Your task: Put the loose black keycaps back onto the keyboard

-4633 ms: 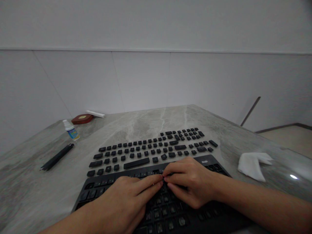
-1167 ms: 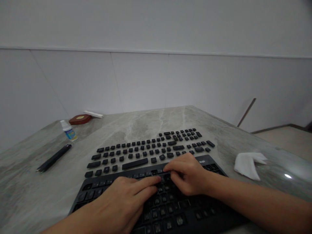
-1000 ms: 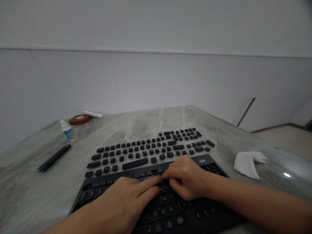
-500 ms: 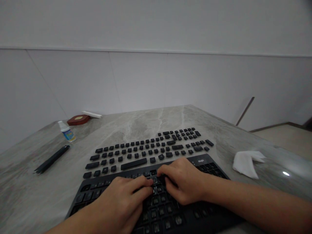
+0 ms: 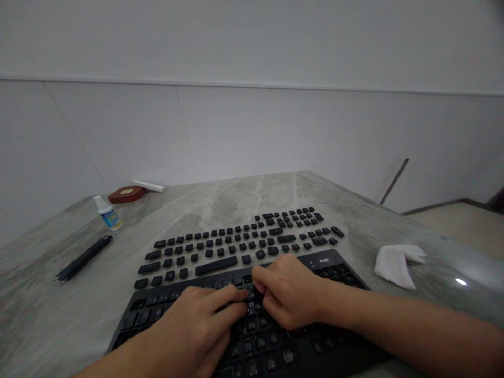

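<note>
One grey table with a marble-like, white-veined surface is spreading before me. At its near side a black rectangular plastic keyboard is lying, many key sockets exposed. Over its middle, the left hand is touching down with fingers half-extended; the right hand is curling its fingers close beside. I can't tell whether either is gripping anything. A soft white folded cloth is slumping rightward; a small white plastic bottle is standing leftward. Beyond the keyboard, loose black plastic keycaps are forming rows. The keyboard's pale logo and bottle's blue-and-yellow label are proving unreadable.
</note>
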The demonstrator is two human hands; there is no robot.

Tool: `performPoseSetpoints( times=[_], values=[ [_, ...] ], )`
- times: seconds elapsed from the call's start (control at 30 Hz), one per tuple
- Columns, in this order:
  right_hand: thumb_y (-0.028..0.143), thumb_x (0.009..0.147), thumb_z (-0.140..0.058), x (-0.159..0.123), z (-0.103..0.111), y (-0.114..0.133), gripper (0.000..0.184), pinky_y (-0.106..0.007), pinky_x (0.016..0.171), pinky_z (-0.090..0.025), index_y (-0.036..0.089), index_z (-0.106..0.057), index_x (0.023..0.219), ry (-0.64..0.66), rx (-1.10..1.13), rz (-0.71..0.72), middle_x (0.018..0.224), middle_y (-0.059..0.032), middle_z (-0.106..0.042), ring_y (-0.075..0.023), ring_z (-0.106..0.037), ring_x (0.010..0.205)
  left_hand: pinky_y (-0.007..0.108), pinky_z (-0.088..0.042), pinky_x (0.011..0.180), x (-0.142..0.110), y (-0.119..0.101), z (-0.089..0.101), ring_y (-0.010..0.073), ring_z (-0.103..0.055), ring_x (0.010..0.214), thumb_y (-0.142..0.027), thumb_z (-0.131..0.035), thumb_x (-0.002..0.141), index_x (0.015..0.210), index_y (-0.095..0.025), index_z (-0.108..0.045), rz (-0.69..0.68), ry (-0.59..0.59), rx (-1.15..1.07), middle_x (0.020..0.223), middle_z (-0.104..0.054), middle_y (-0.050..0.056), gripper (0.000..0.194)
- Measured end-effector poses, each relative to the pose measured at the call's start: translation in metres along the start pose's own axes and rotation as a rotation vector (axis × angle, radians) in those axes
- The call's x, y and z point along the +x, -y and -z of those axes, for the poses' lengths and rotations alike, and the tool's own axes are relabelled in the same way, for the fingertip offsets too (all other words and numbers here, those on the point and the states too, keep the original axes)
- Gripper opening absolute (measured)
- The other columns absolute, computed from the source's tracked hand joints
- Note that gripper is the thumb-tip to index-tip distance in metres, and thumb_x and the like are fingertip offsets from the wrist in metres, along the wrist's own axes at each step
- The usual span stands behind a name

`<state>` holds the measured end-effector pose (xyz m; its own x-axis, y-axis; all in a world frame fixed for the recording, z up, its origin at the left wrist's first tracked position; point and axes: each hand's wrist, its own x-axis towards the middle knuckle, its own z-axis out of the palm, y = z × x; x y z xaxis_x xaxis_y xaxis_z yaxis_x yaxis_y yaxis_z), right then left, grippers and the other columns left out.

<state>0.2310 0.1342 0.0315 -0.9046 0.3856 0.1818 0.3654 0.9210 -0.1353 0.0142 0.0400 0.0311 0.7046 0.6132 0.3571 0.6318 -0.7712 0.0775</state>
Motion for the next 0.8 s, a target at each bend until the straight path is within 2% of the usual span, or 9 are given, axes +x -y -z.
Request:
performPoseSetpoints(
  times=[0.1,0.2,0.37,0.63,0.73,0.8],
  values=[
    [0.019,0.073,-0.049,-0.004,-0.004,-0.003,0.023,-0.028,0.048,-0.027,0.018,-0.058,0.095,-0.086,0.077,0.024,0.061,0.0006,-0.060,-0.0160,-0.051,0.050,0.038,-0.062,0.062,0.001,0.000,0.002,0.0241,-0.071,0.083,-0.005,-0.039,0.082,0.119,-0.015,-0.056,-0.007,-0.004,-0.003,0.119,-0.067,0.011,0.042],
    [0.020,0.078,-0.050,-0.006,-0.006,-0.005,0.016,-0.026,0.048,-0.026,0.019,-0.058,0.091,-0.150,0.106,0.061,0.060,0.0015,-0.059,-0.0142,-0.049,0.049,0.039,-0.062,0.064,0.001,0.000,0.002,0.0248,-0.071,0.085,-0.005,-0.039,0.082,0.119,-0.016,-0.056,0.004,0.015,-0.008,0.119,-0.067,0.011,0.042],
    [0.022,0.082,-0.051,-0.005,-0.007,-0.005,0.009,-0.025,0.047,-0.026,0.019,-0.058,0.087,-0.177,0.122,0.089,0.059,0.0021,-0.059,-0.0126,-0.049,0.048,0.037,-0.061,0.062,0.000,0.001,0.002,0.0238,-0.071,0.083,-0.004,-0.039,0.083,0.117,-0.016,-0.057,-0.009,-0.009,0.000,0.118,-0.066,0.011,0.039],
    [0.020,0.084,-0.050,-0.007,-0.009,-0.005,0.009,-0.026,0.047,-0.024,0.018,-0.058,0.084,-0.198,0.086,0.114,0.059,0.0020,-0.060,-0.0120,-0.051,0.049,0.033,-0.058,0.056,0.001,-0.007,0.001,0.0215,-0.069,0.073,-0.003,-0.038,0.082,0.110,-0.013,-0.061,-0.040,-0.031,0.036,0.103,-0.069,0.011,0.038],
    [0.019,0.083,-0.048,-0.007,-0.010,-0.007,0.010,-0.027,0.046,-0.023,0.017,-0.058,0.080,-0.218,0.066,0.140,0.059,0.0016,-0.060,-0.0114,-0.049,0.047,0.028,-0.057,0.058,0.001,0.002,0.008,0.0182,-0.068,0.071,-0.005,-0.039,0.087,0.107,-0.013,-0.063,-0.006,-0.151,0.075,0.098,-0.070,0.010,0.032],
    [0.018,0.082,-0.047,-0.008,-0.011,-0.008,0.012,-0.028,0.046,-0.023,0.017,-0.059,0.080,-0.244,0.063,0.156,0.058,0.0015,-0.060,-0.0112,-0.048,0.045,0.022,-0.055,0.060,-0.003,0.024,0.026,0.0139,-0.067,0.069,-0.009,-0.041,0.090,0.096,-0.016,-0.065,0.137,-0.301,0.113,0.089,-0.070,0.005,0.026]
  ],
)
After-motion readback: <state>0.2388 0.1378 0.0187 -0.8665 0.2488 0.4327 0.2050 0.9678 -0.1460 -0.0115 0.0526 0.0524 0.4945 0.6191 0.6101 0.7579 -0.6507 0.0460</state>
